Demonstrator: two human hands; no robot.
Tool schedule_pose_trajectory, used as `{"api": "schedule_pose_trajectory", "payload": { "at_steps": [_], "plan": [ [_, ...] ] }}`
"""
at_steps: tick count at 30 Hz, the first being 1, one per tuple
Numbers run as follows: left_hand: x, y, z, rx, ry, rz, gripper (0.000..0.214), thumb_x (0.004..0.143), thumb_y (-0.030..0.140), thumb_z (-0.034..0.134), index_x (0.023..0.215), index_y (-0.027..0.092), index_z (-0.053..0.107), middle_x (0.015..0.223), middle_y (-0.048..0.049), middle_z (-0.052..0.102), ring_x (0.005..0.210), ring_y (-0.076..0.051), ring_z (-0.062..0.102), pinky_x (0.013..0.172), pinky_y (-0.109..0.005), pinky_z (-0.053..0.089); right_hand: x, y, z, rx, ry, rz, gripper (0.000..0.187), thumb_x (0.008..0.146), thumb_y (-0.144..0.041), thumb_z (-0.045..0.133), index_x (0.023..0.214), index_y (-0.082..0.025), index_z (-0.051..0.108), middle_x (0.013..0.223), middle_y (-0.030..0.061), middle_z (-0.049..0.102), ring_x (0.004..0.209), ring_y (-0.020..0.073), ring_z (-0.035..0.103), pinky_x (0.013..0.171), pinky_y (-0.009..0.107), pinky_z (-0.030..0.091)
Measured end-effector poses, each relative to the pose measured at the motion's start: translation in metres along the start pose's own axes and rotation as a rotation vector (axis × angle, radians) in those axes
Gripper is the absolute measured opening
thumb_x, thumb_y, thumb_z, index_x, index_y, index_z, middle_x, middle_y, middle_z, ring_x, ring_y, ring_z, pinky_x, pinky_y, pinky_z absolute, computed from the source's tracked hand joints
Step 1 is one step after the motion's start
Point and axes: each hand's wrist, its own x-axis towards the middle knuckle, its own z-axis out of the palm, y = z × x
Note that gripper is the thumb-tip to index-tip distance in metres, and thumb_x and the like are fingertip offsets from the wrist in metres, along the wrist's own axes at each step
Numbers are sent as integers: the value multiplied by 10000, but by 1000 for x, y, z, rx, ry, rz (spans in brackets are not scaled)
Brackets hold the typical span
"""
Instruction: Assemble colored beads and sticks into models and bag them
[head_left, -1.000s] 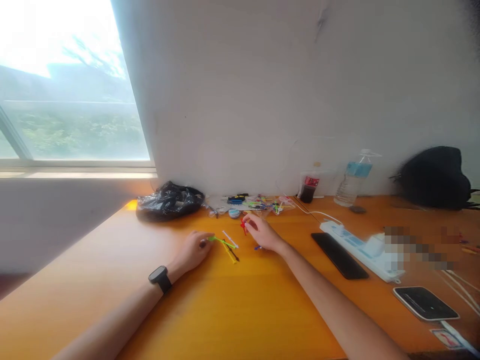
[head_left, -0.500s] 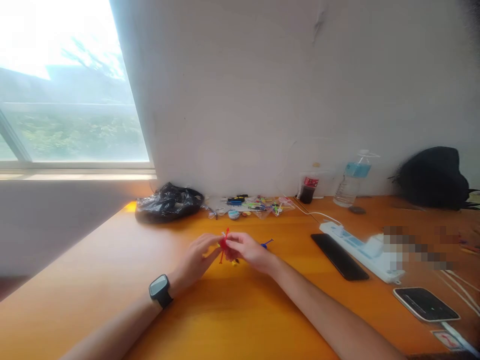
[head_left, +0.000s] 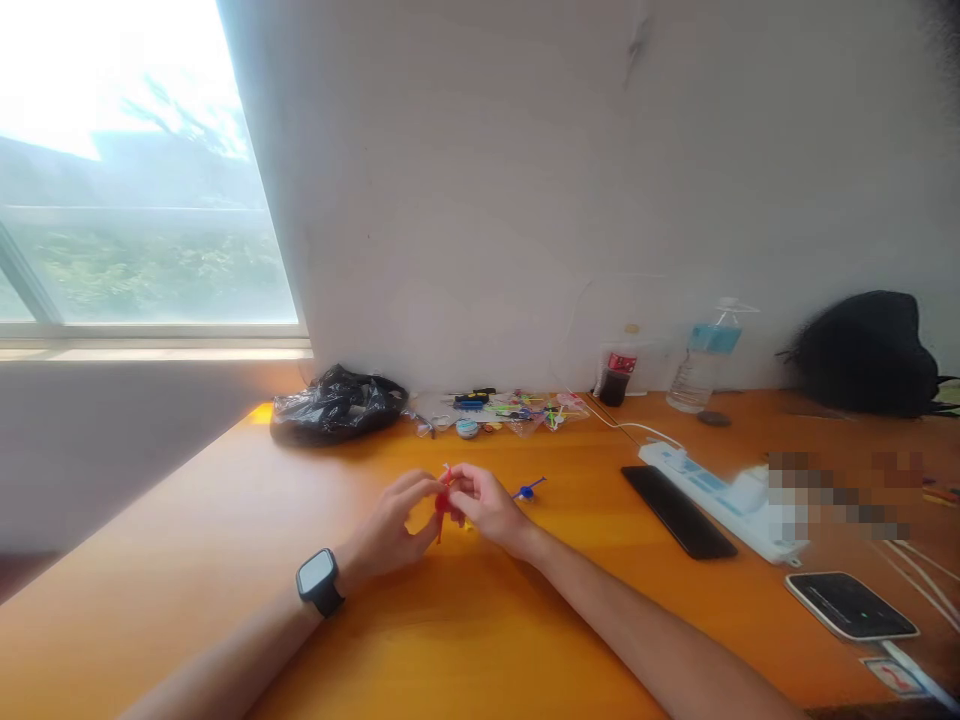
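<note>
Between my two hands is a small red plastic piece (head_left: 442,501) with thin arms sticking out above and below a rounder middle. My left hand (head_left: 401,515) pinches it from the left, thumb and fingers curled round its side. From the right, my right hand (head_left: 484,508) grips it with thumb and bent fingers. A small yellow piece (head_left: 469,526) lies just under my right hand, partly hidden. Beyond that hand, a blue piece with thin arms (head_left: 528,492) rests on the wooden table (head_left: 420,640). A watch (head_left: 318,580) is on my left wrist.
Along the wall lie a black plastic bag (head_left: 337,405), a round tin (head_left: 466,429) and bags of small colourful parts (head_left: 525,412). To the right are a cola bottle (head_left: 616,380), a water bottle (head_left: 694,370), a black phone (head_left: 679,512), a power strip (head_left: 720,500) and a charging phone (head_left: 851,606).
The red piece has turned and shifted slightly down and left between my hands. My right hand has moved a little left, uncovering more of the blue piece.
</note>
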Motion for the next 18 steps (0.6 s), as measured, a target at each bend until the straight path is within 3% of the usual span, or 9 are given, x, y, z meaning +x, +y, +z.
{"api": "schedule_pose_trajectory", "payload": {
  "at_steps": [5, 9, 14, 18],
  "plan": [
    [1, 1, 1, 33, -37, 16, 176, 938, 121, 542, 957, 216, 689, 975, -64, 702, 863, -172, 671, 711, -252, 538, -1, 0, -1, 8, -16, 53, 382, 795, -387, 797, 1055, -159, 636, 747, -22, 665, 605, 118, 594, 635, 280, 481],
    [-1, -1, 2, 51, -1, 9, 231, 876, 103, 567, 1037, 219, 685, 920, -50, 705, 812, -177, 670, 715, -273, 539, -1, 3, 3, 18, -33, 52, 514, 667, -385, 924, 1029, -169, 630, 810, -12, 693, 633, 114, 604, 644, 269, 488],
    [-1, 4, -4, -16, -78, -42, 306, 857, 145, 600, 1151, 221, 639, 994, -69, 706, 863, -194, 666, 651, -258, 517, -3, 3, 5, 43, -44, -2, 408, 773, -387, 845, 1045, -178, 624, 935, 33, 726, 721, 130, 630, 662, 269, 507],
    [-2, 3, -5, -56, -94, -119, 202, 926, 194, 595, 1124, 233, 607, 981, -48, 719, 878, -183, 669, 641, -247, 489, -4, 2, 3, 44, -44, -11, 264, 839, -317, 730, 1033, -172, 627, 841, 12, 702, 666, 125, 610, 662, 284, 506]
  ]
}}
